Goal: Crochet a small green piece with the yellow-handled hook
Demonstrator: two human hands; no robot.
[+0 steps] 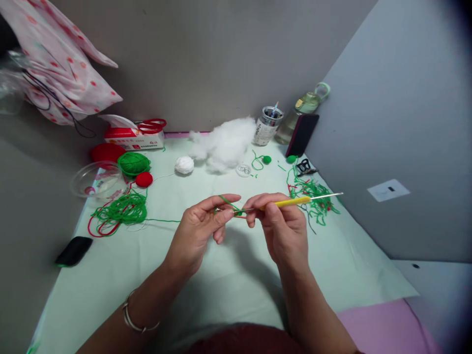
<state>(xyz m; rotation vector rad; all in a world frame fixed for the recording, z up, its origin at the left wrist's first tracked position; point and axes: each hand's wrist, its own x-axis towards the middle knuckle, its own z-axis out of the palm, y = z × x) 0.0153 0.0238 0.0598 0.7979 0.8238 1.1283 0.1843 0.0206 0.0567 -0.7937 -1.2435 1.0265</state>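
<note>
My right hand (282, 221) grips a crochet hook (291, 202) by its yellow handle, with one metal end pointing right. The other metal tip reaches left to my left hand (202, 221). Between thumb and fingers, my left hand pinches a small piece of green crochet work (239, 213); the fingers partly hide it. A strand of green yarn (164, 220) runs from that hand to a loose green yarn heap (127, 209) on the left. A short reddish strand shows beside the work.
White stuffing (228, 145) lies at the back beside a white yarn ball (184, 165). Red scissors (152, 126) rest on a box (134, 140). Green yarn scraps (319, 199), a leaning phone (302, 135), a bottle (295, 120) and a pen can (267, 128) are at the right.
</note>
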